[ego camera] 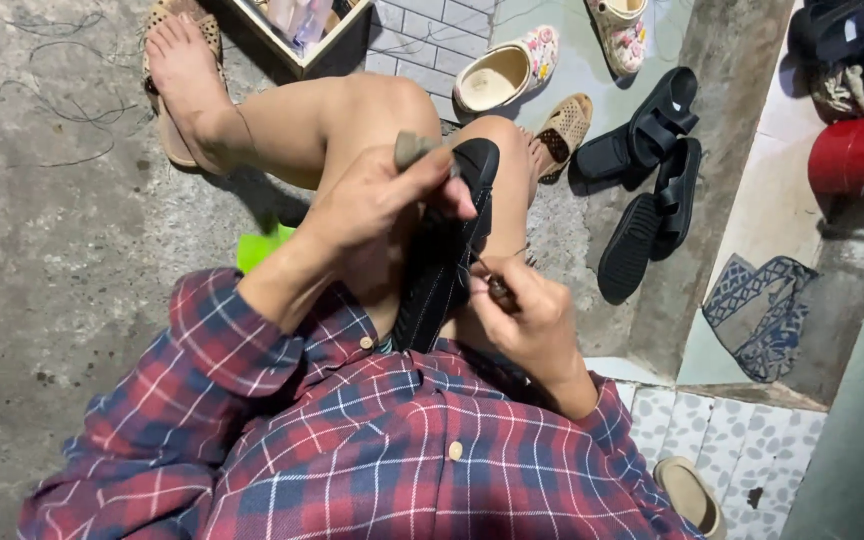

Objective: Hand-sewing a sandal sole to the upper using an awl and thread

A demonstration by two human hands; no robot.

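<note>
Across your knees you brace the black shoe [447, 250], left hand [382, 200] fingers closed around a grey-handled tool [414, 148], right hand [522, 315] fingers pinching a small awl-like tool [497, 287] at its sole edge.

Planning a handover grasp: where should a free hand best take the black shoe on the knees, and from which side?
Probably the toe end of the black shoe, from above the knees. It sticks up clear past the left hand; the right hand works low on the right edge.
</note>
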